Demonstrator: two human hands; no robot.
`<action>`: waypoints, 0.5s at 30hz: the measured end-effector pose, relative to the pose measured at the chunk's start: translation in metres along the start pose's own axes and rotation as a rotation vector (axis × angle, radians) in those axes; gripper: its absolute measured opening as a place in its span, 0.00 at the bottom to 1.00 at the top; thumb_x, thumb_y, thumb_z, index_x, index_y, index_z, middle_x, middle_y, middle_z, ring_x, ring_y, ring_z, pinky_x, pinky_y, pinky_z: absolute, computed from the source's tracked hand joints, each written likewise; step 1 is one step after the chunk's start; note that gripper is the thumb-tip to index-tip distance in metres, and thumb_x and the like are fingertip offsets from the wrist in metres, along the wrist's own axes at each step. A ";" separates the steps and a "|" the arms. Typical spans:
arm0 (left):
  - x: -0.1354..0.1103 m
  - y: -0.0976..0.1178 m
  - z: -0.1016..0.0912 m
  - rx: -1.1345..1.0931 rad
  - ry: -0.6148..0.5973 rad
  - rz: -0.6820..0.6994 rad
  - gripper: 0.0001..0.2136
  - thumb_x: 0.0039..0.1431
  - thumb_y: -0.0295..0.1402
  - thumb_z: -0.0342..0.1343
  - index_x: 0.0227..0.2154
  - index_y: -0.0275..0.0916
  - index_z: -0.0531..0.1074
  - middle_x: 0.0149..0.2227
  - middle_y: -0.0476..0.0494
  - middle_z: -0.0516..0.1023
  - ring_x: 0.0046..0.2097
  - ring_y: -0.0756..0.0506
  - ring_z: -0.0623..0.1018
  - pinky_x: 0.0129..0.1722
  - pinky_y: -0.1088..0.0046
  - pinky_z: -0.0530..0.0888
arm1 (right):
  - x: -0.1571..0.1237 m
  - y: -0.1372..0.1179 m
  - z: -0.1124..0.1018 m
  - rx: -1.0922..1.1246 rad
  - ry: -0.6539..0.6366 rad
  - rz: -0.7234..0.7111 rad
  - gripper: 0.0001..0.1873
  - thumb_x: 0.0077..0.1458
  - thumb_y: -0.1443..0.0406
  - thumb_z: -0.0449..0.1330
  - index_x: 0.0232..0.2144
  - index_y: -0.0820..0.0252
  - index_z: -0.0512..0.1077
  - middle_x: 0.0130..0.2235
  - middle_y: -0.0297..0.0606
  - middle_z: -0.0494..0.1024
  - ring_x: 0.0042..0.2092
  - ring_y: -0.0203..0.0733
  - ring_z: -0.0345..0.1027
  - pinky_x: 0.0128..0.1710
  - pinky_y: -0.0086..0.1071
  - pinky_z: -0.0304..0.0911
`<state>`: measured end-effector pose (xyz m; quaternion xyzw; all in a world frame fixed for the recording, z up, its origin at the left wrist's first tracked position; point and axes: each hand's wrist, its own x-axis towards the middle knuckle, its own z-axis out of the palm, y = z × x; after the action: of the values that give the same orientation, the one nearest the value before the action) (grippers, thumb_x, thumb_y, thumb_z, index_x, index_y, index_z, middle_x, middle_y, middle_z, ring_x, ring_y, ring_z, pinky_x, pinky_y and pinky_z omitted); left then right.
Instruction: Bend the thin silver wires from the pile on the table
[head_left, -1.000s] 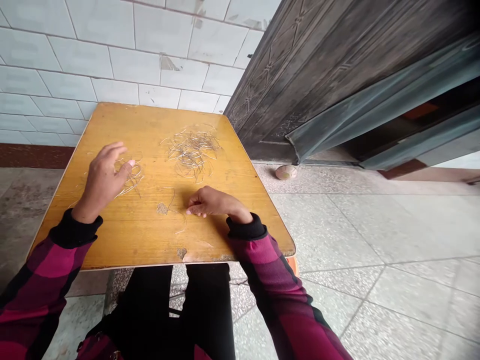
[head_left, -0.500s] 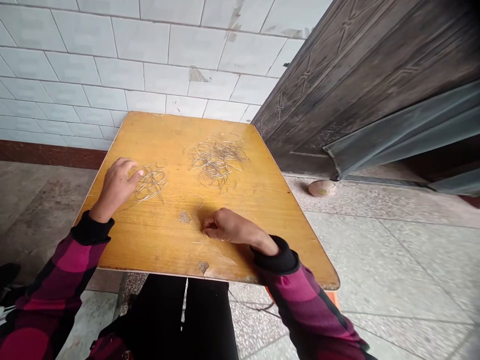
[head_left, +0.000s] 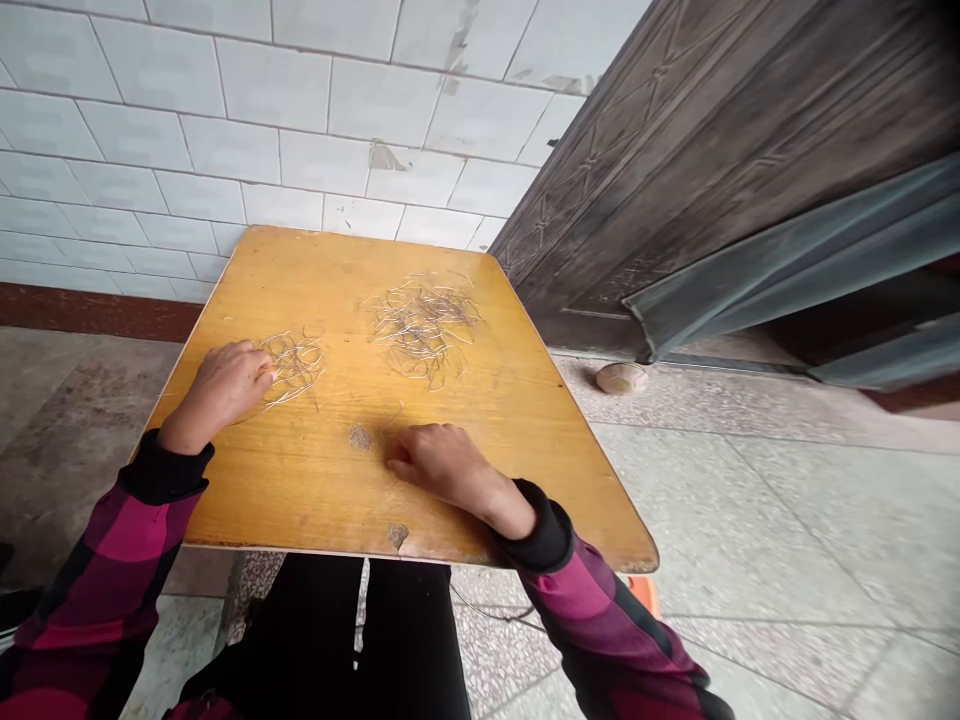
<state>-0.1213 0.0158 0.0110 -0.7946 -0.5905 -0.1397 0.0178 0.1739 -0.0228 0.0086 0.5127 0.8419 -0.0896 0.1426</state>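
A yellow wooden table [head_left: 322, 490] stands in front of me. My left hand [head_left: 223, 388] rests on it with fingers curled, its fingertips touching a small bundle of thin wire pieces [head_left: 296, 362]. A larger loose heap of thin wire pieces [head_left: 421, 320] lies farther back, near the table's middle right. My right hand [head_left: 442, 462] lies knuckles-up near the front edge, fingers closed in a pinch on a single thin wire strand [head_left: 394, 420] that curves away from it. What the pinch holds is barely visible.
A white tiled wall [head_left: 300, 130] rises behind the table. A dark carved door [head_left: 712, 170] stands at the right. A small round stone-like object [head_left: 620, 377] lies on the speckled floor by the door. Chipped spots mark the table's front edge [head_left: 397, 535].
My left hand has come down from above the small bundle and closed onto its edge. My right hand has stayed near the front, its fingers pressed lower on the table. The view has shifted.
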 end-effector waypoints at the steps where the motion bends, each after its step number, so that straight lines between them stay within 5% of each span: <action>1: 0.001 0.001 0.003 0.032 0.017 0.001 0.10 0.58 0.33 0.49 0.27 0.39 0.74 0.30 0.41 0.74 0.36 0.39 0.75 0.36 0.63 0.68 | -0.001 -0.001 -0.001 -0.030 -0.015 -0.003 0.11 0.57 0.62 0.55 0.33 0.61 0.76 0.37 0.44 0.81 0.34 0.44 0.72 0.25 0.32 0.45; 7: 0.004 -0.001 0.007 0.196 0.134 -0.007 0.11 0.60 0.34 0.48 0.29 0.38 0.74 0.33 0.37 0.75 0.39 0.36 0.75 0.39 0.59 0.69 | -0.004 0.001 0.002 -0.147 -0.033 0.028 0.14 0.57 0.70 0.51 0.38 0.64 0.77 0.40 0.52 0.81 0.38 0.51 0.76 0.27 0.33 0.54; 15: 0.006 -0.021 -0.001 0.021 0.275 -0.161 0.09 0.59 0.35 0.50 0.30 0.40 0.75 0.36 0.40 0.77 0.42 0.40 0.76 0.42 0.63 0.70 | 0.003 0.024 -0.005 -0.195 0.021 0.053 0.16 0.57 0.70 0.49 0.37 0.65 0.77 0.38 0.55 0.81 0.37 0.53 0.75 0.29 0.37 0.59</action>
<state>-0.1397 0.0271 0.0105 -0.7177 -0.6459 -0.2422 0.0956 0.1933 -0.0078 0.0120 0.5192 0.8343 0.0020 0.1856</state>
